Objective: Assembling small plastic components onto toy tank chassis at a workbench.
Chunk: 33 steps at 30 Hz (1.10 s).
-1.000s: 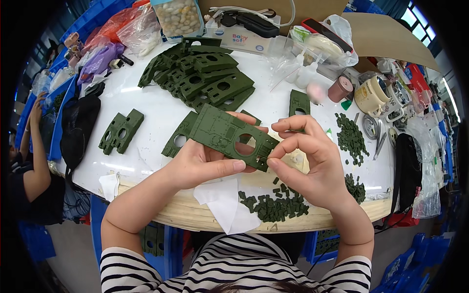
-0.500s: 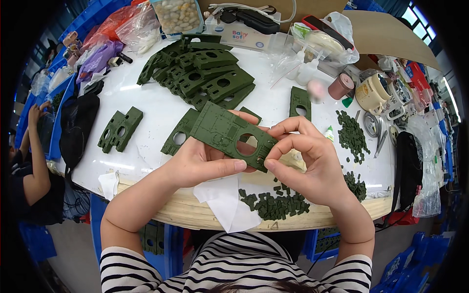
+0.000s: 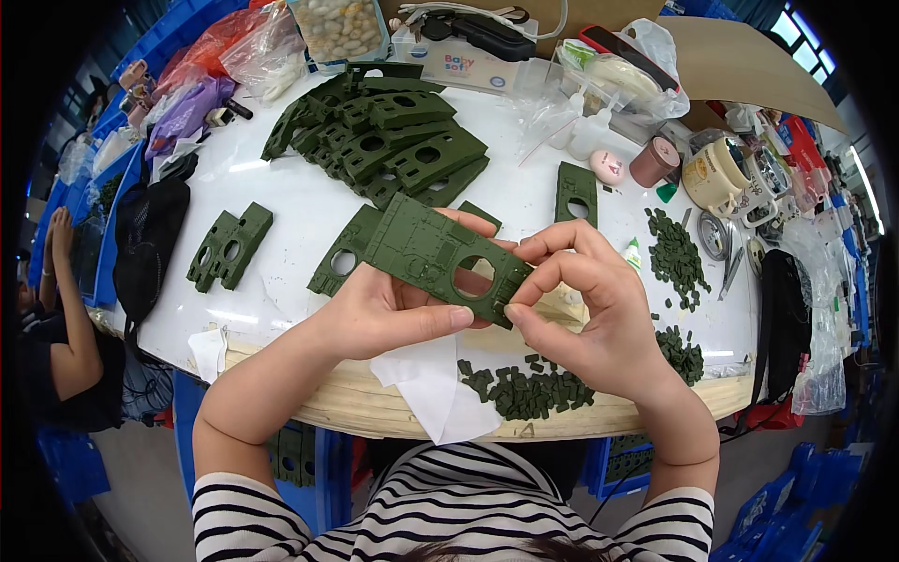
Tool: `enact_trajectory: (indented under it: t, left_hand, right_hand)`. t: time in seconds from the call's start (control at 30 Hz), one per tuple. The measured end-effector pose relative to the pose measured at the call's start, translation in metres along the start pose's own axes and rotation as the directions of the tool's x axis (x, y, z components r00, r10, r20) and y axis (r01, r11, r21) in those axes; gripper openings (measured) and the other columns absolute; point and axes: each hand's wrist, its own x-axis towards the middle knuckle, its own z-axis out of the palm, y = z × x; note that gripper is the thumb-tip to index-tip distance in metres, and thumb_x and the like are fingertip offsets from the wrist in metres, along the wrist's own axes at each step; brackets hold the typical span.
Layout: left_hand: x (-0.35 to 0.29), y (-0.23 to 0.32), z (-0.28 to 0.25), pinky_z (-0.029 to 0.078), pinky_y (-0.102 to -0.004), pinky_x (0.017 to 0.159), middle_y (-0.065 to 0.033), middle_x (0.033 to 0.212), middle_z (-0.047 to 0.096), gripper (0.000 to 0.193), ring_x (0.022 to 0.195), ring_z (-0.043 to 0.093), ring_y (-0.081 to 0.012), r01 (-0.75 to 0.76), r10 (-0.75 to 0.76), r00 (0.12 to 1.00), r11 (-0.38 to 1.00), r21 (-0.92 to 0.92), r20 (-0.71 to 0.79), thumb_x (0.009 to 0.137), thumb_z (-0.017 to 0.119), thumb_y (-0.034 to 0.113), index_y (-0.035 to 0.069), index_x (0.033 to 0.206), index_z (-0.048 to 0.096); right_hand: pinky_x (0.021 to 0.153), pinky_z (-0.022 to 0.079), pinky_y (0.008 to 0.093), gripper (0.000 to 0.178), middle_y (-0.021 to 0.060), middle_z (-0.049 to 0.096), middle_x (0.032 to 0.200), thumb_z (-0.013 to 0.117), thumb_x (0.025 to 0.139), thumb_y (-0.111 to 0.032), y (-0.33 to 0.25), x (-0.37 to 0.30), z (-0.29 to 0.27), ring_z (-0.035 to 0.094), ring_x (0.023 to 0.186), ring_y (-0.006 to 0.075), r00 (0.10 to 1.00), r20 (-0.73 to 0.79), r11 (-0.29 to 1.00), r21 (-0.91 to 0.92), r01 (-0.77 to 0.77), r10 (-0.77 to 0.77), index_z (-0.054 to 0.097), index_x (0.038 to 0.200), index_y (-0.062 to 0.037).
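A dark green plastic model tank hull (image 3: 421,245), with a large round hole near its right end, is held tilted above the table's front. My left hand (image 3: 384,314) is closed round its lower side, thumb on top and fingers underneath. At the right end, the thumb and forefinger of my right hand (image 3: 590,309) are pinched against the hull's edge. Whether a small part sits between those fingertips is hidden. Just below lies a heap of small green pieces (image 3: 538,393). Another hull (image 3: 346,251) rests behind my left hand.
Stacked green hulls (image 3: 403,140) fill the back middle, with a pair of hulls (image 3: 230,248) at left. More small pieces (image 3: 676,258) lie at right beside tweezers (image 3: 730,273), tape and mugs (image 3: 716,178). White paper (image 3: 440,389) hangs over the front edge. Another person's arm (image 3: 75,309) shows far left.
My hands and the hull barely move. The round pink object at the back right, blurred before, now shows sharply. At far left, the other person's hands have shifted.
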Motion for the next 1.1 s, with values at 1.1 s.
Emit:
enact_trajectory:
  t: [1.1]
  left_hand:
    - [0.002,-0.004,0.002,0.054,-0.0463,0.094,-0.0251,0.136,0.048,0.067,0.12,0.056,-0.0319,-0.019,0.018,0.999,0.999,-0.027,-0.041,0.08,0.062,-0.003,0.002,0.139,0.031]
  right_hand:
    - [0.087,0.046,0.0346,0.013,0.0111,0.057,0.095,0.067,0.078,-0.001,0.01,-0.002,0.011,0.06,0.099,0.0255,0.995,-0.102,0.979,0.203,0.028,-0.008,0.058,0.088,-0.0011]
